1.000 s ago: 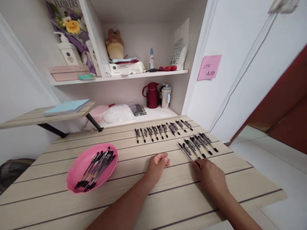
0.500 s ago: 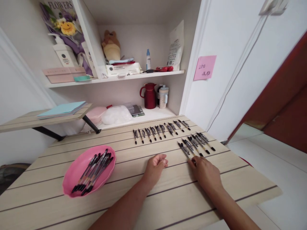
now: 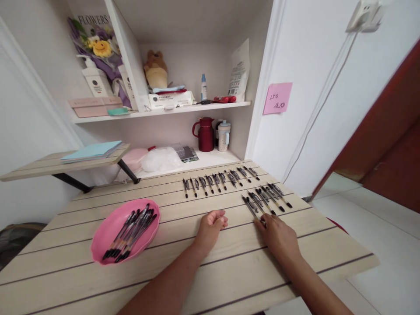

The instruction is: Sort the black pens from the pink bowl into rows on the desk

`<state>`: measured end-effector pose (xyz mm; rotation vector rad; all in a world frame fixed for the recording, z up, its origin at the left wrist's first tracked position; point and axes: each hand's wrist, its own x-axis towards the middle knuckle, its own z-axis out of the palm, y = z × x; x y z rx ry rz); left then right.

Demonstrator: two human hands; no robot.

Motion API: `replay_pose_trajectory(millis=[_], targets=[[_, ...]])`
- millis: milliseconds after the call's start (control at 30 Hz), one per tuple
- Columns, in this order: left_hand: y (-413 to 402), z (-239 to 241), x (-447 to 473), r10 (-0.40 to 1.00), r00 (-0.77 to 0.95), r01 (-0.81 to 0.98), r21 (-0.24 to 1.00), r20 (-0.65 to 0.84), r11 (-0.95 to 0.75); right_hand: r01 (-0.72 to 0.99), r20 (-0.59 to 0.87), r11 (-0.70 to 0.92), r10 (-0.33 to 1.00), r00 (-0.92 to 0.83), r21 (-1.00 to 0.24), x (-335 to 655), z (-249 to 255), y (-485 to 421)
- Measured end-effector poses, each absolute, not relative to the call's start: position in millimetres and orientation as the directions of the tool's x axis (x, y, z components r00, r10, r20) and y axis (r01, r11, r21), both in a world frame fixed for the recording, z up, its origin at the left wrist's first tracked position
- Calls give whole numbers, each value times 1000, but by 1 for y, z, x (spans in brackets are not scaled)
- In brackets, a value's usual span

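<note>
My right hand (image 3: 278, 236) is low over the wooden table, its fingers pinched on the lower end of a pen (image 3: 250, 207). This pen lies slanted at the left end of the nearer row of pens (image 3: 269, 197); my fingers hide its end. My left hand (image 3: 211, 227) rests on the boards to the left, fingers curled inward, with nothing visible in them. Farther back lies a longer row of pens (image 3: 212, 183) with black ends and small dark pieces beside them. A pink scalloped bowl (image 3: 98, 238) at the left holds several more pens (image 3: 131, 232).
A small raised wooden stand (image 3: 39, 166) with blue paper (image 3: 92, 151) is at the back left. Behind the table, shelves hold a red jug (image 3: 206, 134), a light cup (image 3: 224, 136) and a plastic bag (image 3: 160, 159). The table's right edge borders the floor.
The whole view has shifted slightly. My right hand stays at the same pen, and my left hand remains curled in place on the table.
</note>
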<state>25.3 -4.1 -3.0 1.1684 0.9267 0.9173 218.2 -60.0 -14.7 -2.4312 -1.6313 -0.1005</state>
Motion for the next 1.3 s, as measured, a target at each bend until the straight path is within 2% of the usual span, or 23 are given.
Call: replay_pose_trajectory(millis=[167, 300, 367, 433, 500, 533, 600, 700, 800, 867, 1033, 1200, 1300], targets=[[-7, 9, 25, 939, 328, -83, 987, -101, 135, 923, 179, -352, 909, 377, -154, 219, -14, -57], [-2, 34, 3, 951, 309, -38, 999, -19, 33, 928, 193, -333, 912, 361, -165, 219, -14, -57], [3, 50, -24, 963, 267, 45, 997, 47, -62, 927, 203, -332, 909, 363, -175, 220, -14, -59], [9, 66, -61, 967, 216, 221, 958, 135, -184, 927, 224, -327, 904, 363, -183, 221, -14, -63], [16, 77, -104, 955, 167, 503, 812, 244, -296, 930, 250, -315, 901, 355, -188, 221, -13, -70], [18, 81, -125, 943, 169, 656, 682, 287, -325, 932, 260, -307, 900, 349, -192, 221, -13, -75], [22, 83, -164, 936, 141, 887, 378, 322, -264, 936, 264, -281, 906, 332, -212, 215, -13, -85], [24, 77, -199, 993, 32, 997, 62, 110, -39, 943, 259, -216, 924, 281, -255, 199, -14, -98], [22, 66, -210, 998, -59, 996, -71, -36, 56, 951, 261, -139, 941, 214, -277, 182, -17, -104], [23, 61, -210, 994, -95, 993, -75, -44, 92, 953, 272, -106, 944, 186, -284, 175, -18, -104], [32, 56, -218, 986, -142, 988, 47, -93, 146, 945, 283, -78, 943, 174, -319, 173, -17, -101], [34, 73, -228, 981, -192, 978, 87, 29, 189, 927, 259, -73, 949, 178, -369, 177, -17, -100], [28, 88, -218, 963, -228, 959, 205, 145, 196, 903, 253, -68, 949, 190, -424, 178, -17, -99]])
